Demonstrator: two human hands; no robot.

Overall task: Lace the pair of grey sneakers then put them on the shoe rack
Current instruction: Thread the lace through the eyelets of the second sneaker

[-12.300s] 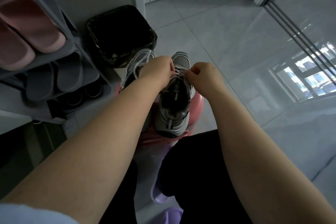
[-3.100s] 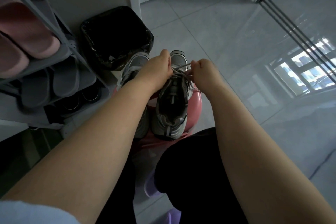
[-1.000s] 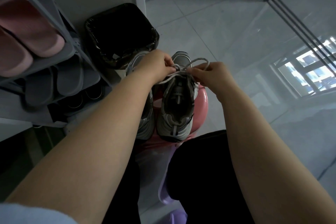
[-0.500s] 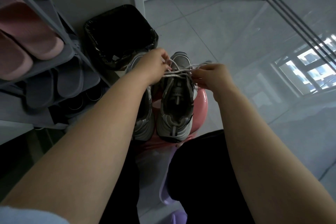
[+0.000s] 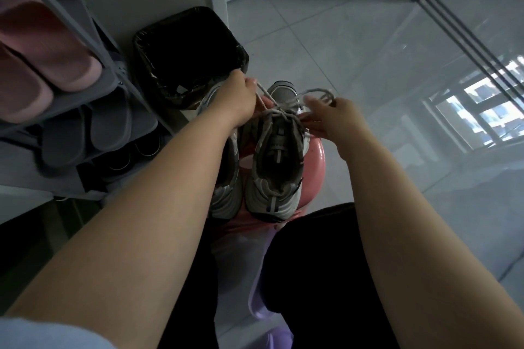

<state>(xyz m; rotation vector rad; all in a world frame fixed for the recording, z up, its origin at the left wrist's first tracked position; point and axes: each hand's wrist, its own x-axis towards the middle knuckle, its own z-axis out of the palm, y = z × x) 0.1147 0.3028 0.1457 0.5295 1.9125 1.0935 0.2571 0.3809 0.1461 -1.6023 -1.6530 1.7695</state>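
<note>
The shoe rack (image 5: 119,85) stands to the left with slippers on its shelves; reaching it means carrying the pair past the black-lined bin (image 5: 187,56), whose open mouth lies just beyond the far edge of the pink stool (image 5: 314,161); a shoe tugged forward could topple into it. The stool is small and rounded; both shoes nearly fill it, heels at its near edge, toes at its far edge. The grey sneaker (image 5: 276,167) being laced sits toward the right edge; its mate (image 5: 226,193) lies beside it, half hidden under the forearm, so its lacing cannot be judged. The left hand (image 5: 236,99) pinches one lace end; the right hand (image 5: 337,122) curls round a loop of the lace (image 5: 312,92); an uneven pull may leave ends mismatched, or a slipped pinch could slacken the crossing. No brand or writing is readable; the tongue tab is too small.
</note>
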